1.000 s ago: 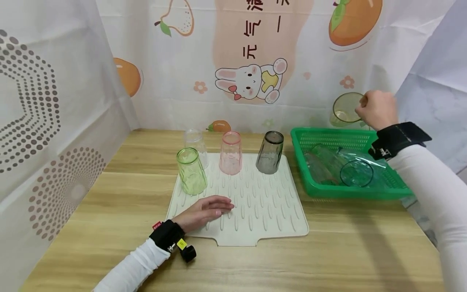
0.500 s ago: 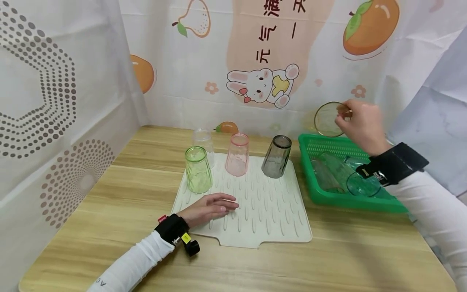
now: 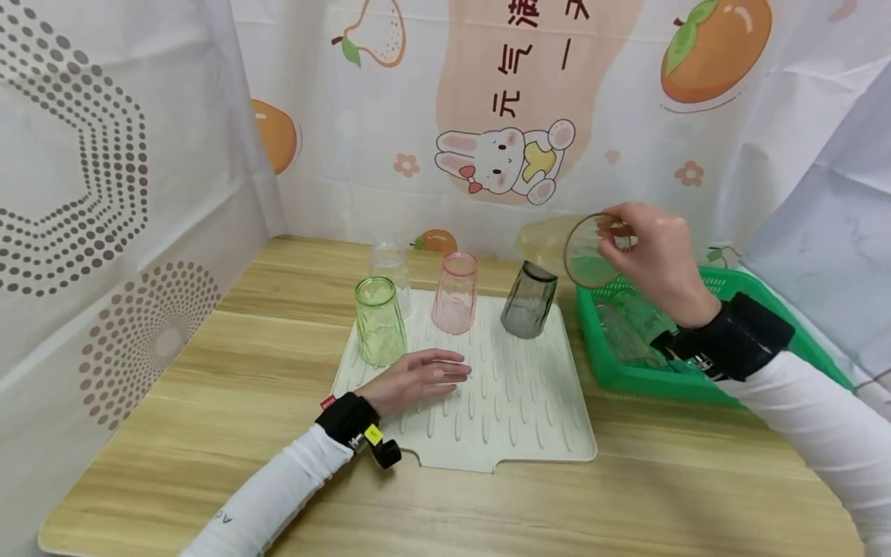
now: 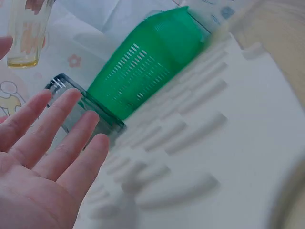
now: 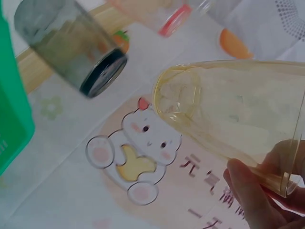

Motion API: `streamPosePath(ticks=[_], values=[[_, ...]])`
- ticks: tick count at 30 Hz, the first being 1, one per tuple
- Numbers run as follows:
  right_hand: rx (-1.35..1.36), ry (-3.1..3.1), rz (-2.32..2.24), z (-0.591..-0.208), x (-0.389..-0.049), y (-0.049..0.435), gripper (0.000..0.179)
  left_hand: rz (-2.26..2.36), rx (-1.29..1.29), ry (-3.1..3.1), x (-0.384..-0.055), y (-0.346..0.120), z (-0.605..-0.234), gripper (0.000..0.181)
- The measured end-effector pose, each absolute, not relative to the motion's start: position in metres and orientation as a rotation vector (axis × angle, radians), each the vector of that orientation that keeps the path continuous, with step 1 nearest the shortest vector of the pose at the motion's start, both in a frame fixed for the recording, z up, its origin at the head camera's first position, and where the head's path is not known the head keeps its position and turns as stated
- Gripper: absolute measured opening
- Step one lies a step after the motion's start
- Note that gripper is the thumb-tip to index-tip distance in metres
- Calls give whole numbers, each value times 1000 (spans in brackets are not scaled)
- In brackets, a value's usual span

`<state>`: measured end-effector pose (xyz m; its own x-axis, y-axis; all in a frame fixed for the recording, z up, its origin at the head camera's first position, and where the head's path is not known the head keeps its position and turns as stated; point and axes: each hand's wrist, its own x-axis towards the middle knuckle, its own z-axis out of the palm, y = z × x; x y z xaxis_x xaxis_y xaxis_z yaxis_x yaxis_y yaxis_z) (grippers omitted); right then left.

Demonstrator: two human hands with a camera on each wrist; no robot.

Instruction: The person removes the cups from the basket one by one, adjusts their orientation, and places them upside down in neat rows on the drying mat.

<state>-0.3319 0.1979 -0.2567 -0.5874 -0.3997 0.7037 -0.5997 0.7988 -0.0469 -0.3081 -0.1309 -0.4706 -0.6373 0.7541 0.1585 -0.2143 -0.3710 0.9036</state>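
Observation:
My right hand [image 3: 657, 255] pinches the rim of a yellow-tinted drinking glass [image 3: 543, 240], held on its side in the air. Its mouth faces me, and its base points left, behind and above the grey glass [image 3: 527, 305]. In the right wrist view, thumb and fingers grip the wall of the yellow glass [image 5: 238, 109]. My left hand [image 3: 418, 379] holds nothing; its fingers are extended over the white ribbed mat [image 3: 487, 433], near the green glass [image 3: 380, 325]. A pink glass [image 3: 454, 302] and a clear glass [image 3: 391, 271] stand along the mat's back, mouths down like the others.
A green plastic basket [image 3: 626, 379] sits right of the mat with more glasses inside, partly hidden by my right arm. A printed white curtain [image 3: 348, 209] hangs behind the wooden table [image 3: 278, 333]. Another patterned curtain borders the left side.
My right hand has carried the yellow glass left and down, from above the basket toward the grey glass. My left hand has shifted slightly over the mat. The head view has turned a little.

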Motion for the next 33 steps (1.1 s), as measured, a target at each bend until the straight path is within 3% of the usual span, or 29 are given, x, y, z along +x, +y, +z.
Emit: streamPosePath(ticks=[4, 15, 21, 27, 33], values=[[777, -2251, 377, -259, -323, 190, 18, 2111, 777, 1190, -314, -120, -467, 57], [878, -2208, 455, -269, -311, 172, 24, 2335, 702, 985, -334, -100, -456, 38], [904, -2218, 492, -277, -306, 160, 25, 2359, 706, 912, -344, -92, -457, 59], [990, -2203, 553, -289, -301, 146, 28, 2387, 675, 776, -345, -84, -451, 55], [1060, -2178, 590, -303, -295, 139, 33, 2448, 605, 670, -341, -78, -446, 73]])
